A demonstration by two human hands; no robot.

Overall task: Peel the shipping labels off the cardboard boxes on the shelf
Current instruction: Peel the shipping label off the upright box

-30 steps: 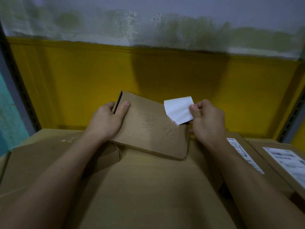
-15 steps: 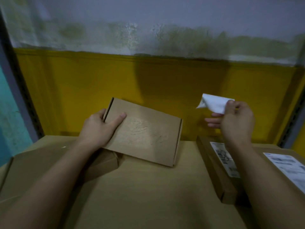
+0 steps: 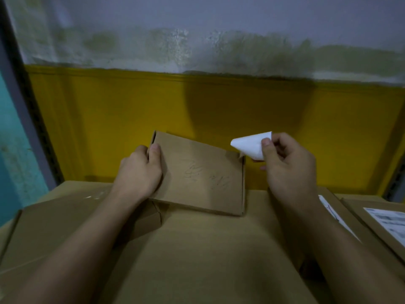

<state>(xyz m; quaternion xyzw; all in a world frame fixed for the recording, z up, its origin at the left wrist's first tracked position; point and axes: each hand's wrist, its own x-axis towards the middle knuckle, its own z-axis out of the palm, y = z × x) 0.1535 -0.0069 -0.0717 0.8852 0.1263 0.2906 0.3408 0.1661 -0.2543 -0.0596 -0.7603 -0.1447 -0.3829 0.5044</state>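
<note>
The right grip (image 3: 282,159) pinches the peeled label (image 3: 249,145), which seems thin, soft and sticky; the left grip (image 3: 140,172) clamps the stiff, probably light box (image 3: 203,176) by its edge.

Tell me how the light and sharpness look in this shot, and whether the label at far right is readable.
Head view: dim, warm light with no glare; a broad soft shadow lies on the yellow wall behind the small box; the peeled label in the right hand is the brightest patch; the stuck label at far right is too blurred to read.
</note>
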